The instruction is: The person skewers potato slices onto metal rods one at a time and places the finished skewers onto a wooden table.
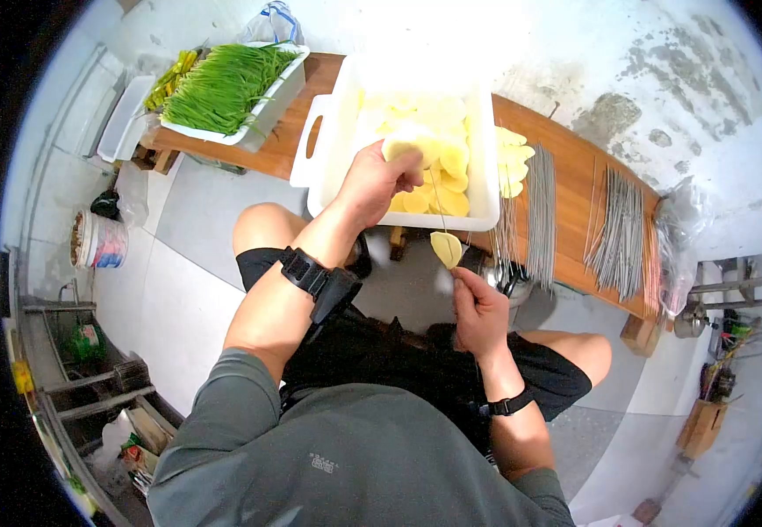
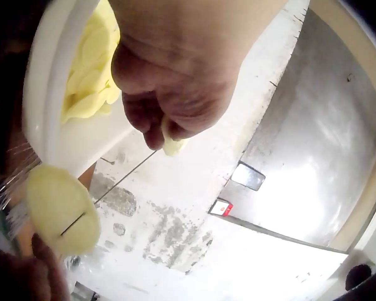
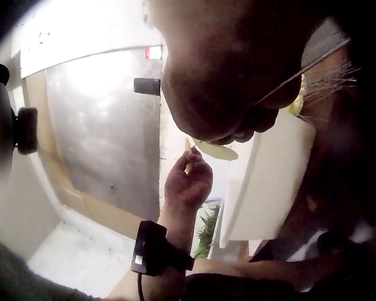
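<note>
My left hand (image 1: 374, 183) is at the near side of a white plastic tub (image 1: 309, 198) and pinches a pale yellow potato slice (image 2: 172, 145). Lower and to the right, my right hand (image 1: 481, 309) grips a thin metal skewer (image 2: 130, 174). Threaded on it just beyond the right fingertips is another potato slice (image 1: 446, 250), which the skewer pierces through its face in the left wrist view. The skewer's far end reaches up to the left fingers, whose grip hides its tip. Many loose potato slices (image 1: 438, 204) lie in the tub.
Right of the tub, filled skewers (image 1: 513, 162) and bundles of bare metal skewers (image 1: 540, 215) lie on the wooden bench (image 1: 565, 263). A white tray of green chives (image 1: 227, 88) stands at the left. A bucket (image 1: 100, 241) is on the floor.
</note>
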Available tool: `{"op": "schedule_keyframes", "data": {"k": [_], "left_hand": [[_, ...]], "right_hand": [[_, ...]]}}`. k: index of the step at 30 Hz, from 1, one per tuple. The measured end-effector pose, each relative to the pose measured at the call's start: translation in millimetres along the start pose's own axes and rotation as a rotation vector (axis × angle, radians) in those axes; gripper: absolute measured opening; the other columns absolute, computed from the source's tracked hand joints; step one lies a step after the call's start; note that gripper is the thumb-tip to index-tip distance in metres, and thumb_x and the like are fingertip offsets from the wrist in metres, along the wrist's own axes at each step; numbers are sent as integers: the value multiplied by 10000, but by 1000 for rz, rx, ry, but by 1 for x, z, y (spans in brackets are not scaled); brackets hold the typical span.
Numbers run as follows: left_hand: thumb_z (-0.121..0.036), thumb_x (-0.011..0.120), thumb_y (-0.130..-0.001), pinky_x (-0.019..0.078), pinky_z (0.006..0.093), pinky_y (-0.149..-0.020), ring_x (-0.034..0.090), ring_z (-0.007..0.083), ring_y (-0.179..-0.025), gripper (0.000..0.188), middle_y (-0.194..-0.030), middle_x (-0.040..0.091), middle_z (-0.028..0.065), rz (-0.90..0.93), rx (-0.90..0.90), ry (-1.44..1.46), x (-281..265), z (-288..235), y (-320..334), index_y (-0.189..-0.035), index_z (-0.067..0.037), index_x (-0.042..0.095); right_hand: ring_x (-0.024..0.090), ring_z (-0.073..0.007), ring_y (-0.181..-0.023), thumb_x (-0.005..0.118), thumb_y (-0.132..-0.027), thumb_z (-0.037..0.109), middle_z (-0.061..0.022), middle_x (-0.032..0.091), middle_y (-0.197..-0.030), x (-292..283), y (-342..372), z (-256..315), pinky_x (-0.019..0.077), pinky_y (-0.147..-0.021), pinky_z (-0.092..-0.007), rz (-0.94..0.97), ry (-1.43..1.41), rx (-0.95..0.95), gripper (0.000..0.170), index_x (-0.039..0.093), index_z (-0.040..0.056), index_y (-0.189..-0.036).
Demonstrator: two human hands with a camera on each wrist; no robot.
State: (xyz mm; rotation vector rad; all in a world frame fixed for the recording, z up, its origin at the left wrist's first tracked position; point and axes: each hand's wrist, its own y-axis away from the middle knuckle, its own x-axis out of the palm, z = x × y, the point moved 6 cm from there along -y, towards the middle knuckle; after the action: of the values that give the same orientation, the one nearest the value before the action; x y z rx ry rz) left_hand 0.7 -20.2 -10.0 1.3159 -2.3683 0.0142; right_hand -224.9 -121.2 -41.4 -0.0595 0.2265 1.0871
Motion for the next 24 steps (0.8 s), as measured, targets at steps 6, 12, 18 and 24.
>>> {"op": "schedule_keyframes", "data": {"k": [6,12,18,24], "left_hand": [[-105,583,-906,452,260,-604,529,112,-646,158,-870,623,34,-17,19,-14,4,-3,1,-1050,-40,591],[-106,572,-907,449,253,-607,528,110,-646,141,-860,623,40,25,58,26,4,0,0,-1032,-41,586],[-104,571,-906,458,252,-615,549,105,-659,111,-853,631,37,13,31,62,7,3,5,-1003,-58,596],[-104,573,-903,454,241,-610,546,100,-654,118,-849,631,44,7,9,85,6,5,5,-1008,-53,596]], "right_hand": [[645,-120,-848,585,-909,74,-122,712,-945,-4,-1,9,490,-764,-250,64,107,15,235,640,-12,-1120],[648,-123,-855,586,-909,73,-124,712,-951,-4,1,3,491,-772,-251,43,77,0,238,638,-11,-1125],[628,-102,-864,581,-917,65,-113,712,-949,0,5,-4,487,-773,-243,-16,-36,-17,227,635,-27,-1118],[624,-98,-832,586,-920,74,-106,713,-923,5,9,-1,488,-748,-243,-56,-28,-17,205,644,-28,-1087]]}}
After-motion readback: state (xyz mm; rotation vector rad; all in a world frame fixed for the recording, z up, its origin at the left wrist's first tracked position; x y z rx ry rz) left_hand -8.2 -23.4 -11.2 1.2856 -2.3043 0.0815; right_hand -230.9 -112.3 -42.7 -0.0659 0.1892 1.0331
